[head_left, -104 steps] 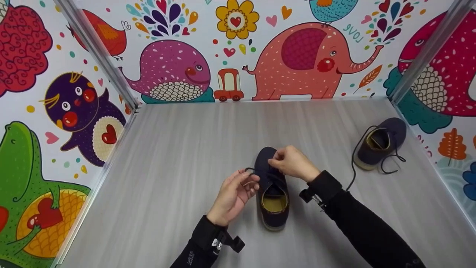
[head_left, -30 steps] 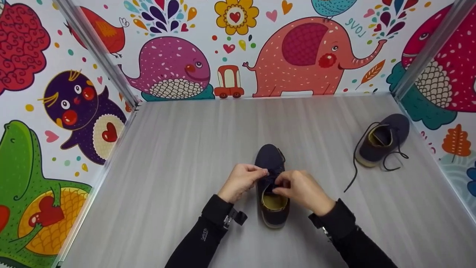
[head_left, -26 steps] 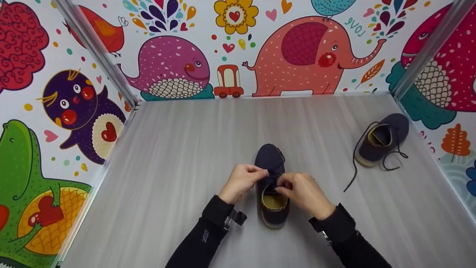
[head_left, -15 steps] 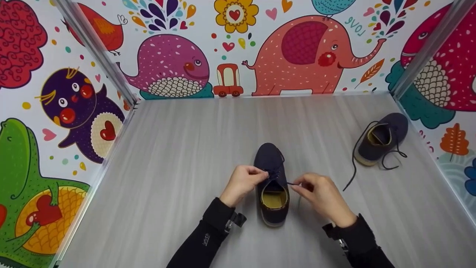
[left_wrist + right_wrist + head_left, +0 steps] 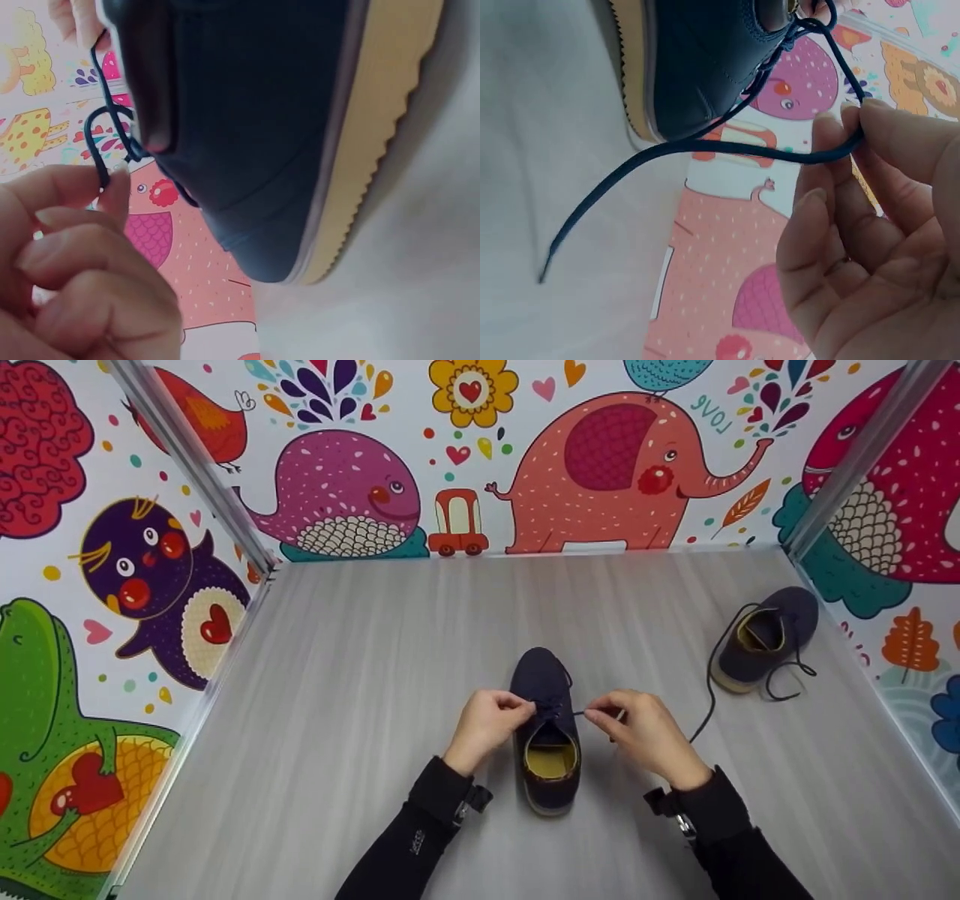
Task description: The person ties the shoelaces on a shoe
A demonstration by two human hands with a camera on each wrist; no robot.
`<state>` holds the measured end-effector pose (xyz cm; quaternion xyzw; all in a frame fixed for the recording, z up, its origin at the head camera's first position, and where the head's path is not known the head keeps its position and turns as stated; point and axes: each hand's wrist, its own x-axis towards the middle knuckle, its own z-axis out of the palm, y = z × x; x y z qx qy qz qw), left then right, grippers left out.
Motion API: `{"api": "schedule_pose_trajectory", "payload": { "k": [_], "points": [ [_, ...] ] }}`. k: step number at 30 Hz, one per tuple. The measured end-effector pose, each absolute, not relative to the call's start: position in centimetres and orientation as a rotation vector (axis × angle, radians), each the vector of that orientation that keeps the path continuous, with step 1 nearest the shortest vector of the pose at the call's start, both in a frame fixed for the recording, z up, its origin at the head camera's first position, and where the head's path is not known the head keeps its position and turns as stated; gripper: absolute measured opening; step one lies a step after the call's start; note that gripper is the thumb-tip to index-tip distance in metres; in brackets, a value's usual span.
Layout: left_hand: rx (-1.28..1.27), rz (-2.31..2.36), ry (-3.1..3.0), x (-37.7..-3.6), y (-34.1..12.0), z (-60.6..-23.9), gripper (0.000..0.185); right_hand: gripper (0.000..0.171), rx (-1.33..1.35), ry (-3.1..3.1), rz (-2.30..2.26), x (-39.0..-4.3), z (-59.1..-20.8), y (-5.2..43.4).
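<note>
A: Where does the navy shoe (image 5: 547,727) sit?

B: On the grey table (image 5: 360,675), near the front middle, upright on its pale sole, toe pointing away toward the cartoon wall (image 5: 480,457). The two hands flank it at the lacing, just ahead of the tan-lined opening.

A: What is the left hand (image 5: 486,723) doing?

B: It lies against the shoe's left side. Its fingers are curled, and thumb and forefinger pinch a small loop of the dark lace (image 5: 105,142). The left wrist view shows that loop right at the fingertips, with the shoe's side and ridged sole just beyond.

A: And the right hand (image 5: 646,733)?

B: It is just right of the shoe, not touching the upper. Thumb and forefinger pinch the other strand of the lace, which runs taut from the eyelets across to the fingers. In the right wrist view the strand bends at the pinch and its free end trails down onto the table.

A: Anything else there?

B: A second navy shoe (image 5: 763,639) lies well apart at the far right, near the side wall, tipped with its opening toward the camera. Its loose lace (image 5: 709,697) snakes over the table toward the right hand; I cannot tell whether it reaches it.
</note>
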<state>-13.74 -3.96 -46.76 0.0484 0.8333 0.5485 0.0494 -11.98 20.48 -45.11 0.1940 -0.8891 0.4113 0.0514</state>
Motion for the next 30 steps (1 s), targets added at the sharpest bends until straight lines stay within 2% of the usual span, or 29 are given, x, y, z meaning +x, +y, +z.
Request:
{"api": "schedule_pose_trajectory", "payload": {
  "k": [9,15,30],
  "points": [
    [0.172,1.609,2.63,-13.8,-4.2,-47.0,0.014,0.005,0.776,-2.849,1.212,-15.4,-44.7,17.5],
    [0.18,1.578,2.658,-13.8,-4.2,-46.9,0.013,0.007,0.753,-2.996,1.224,-16.8,-44.3,16.7],
    [0.248,1.582,2.685,-13.9,-4.2,-47.0,0.013,0.011,0.91,-3.302,0.869,-18.9,-41.7,15.1]
  ]
}}
